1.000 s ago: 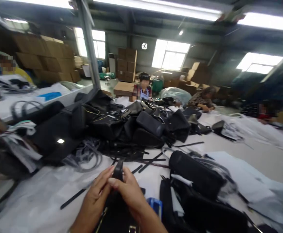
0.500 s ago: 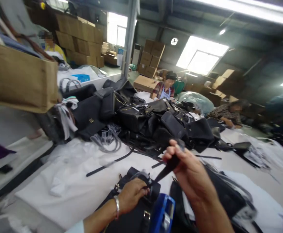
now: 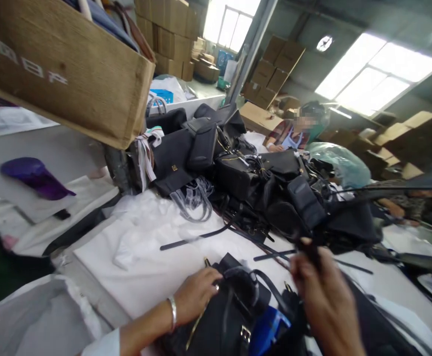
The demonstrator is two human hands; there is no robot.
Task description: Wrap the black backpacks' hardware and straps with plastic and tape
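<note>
A black handbag (image 3: pixel 227 316) with gold hardware lies at the near edge of the table. My left hand (image 3: pixel 195 296), a bracelet on its wrist, rests closed on the bag's top edge and holds it down. My right hand (image 3: pixel 322 291) is raised and blurred, pinched on a thin black strap (image 3: pixel 367 198) that runs up and to the right from my fingers. A blue object (image 3: pixel 268 331) sits between my wrists, against the bag.
A heap of black bags (image 3: pixel 260 183) and loose straps (image 3: pixel 194 240) fills the middle of the white-covered table (image 3: pixel 142 267). A cardboard box (image 3: pixel 64 69) overhangs at upper left. A purple piece (image 3: pixel 34 175) lies on the left. Other people work at the far side.
My view has swung left. My right hand has drawn the strap further out and to the right; my left hand stays on the bag.
</note>
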